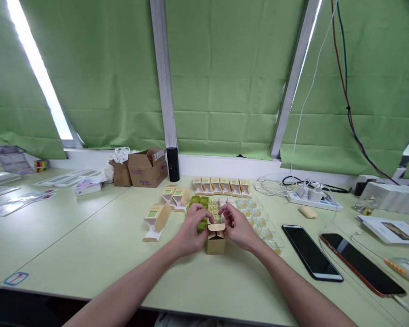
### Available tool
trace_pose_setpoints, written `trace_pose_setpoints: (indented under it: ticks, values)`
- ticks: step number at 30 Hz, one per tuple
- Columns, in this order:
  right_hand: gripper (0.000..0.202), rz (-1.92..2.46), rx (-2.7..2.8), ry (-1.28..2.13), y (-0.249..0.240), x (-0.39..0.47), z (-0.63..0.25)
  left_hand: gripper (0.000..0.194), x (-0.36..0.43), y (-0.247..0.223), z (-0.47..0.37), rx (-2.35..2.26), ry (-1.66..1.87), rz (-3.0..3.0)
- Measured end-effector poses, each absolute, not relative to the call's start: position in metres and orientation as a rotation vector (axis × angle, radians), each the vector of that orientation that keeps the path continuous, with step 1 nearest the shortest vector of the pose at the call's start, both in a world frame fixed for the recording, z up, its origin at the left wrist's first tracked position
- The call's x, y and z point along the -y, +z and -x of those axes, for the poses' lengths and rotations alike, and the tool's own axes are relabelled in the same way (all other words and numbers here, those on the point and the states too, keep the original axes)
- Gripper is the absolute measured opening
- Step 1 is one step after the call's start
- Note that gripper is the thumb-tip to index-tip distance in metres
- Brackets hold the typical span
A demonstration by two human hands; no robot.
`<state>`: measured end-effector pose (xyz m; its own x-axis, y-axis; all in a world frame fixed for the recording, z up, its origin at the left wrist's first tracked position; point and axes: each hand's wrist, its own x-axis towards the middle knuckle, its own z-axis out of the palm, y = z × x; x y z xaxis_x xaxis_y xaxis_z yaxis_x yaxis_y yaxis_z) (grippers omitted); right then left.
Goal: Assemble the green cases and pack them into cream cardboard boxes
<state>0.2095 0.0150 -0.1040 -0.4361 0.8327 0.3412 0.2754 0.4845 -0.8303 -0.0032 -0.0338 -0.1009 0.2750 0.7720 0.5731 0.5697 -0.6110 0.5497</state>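
Head view records a small box point(216, 246) on the table point(109, 259), flap raised, between the left hand point(191, 230) and the right hand point(239, 227). Both hands curl their fingers at opposite sides of the box's top; whether they pinch the flaps cannot be determined. Green tubs point(199, 200) and clear cups point(263, 223) stand beyond.

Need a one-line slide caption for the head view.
Left hand and right hand at a small, partly open box, a row of cartons beyond.
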Motion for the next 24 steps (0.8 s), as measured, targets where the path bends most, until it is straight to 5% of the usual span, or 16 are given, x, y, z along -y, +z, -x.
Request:
trace_pose_setpoints:
  ticks: [10, 17, 24]
  values:
    - [0.004, 0.630, 2.104, 0.511, -0.084, -0.001, -0.223, 0.017, 0.034, -0.098, 0.002, -1.196, 1.267, -2.340]
    - [0.010, 0.543, 2.220, 0.235, -0.087, 0.003, -0.226, 0.010, 0.039, -0.087, 0.010, -1.050, 1.217, -2.404]
    - [0.014, 0.458, 2.250, 0.135, -0.090, 0.002, -0.226, 0.025, 0.042, -0.081, 0.017, -0.954, 1.216, -2.482]
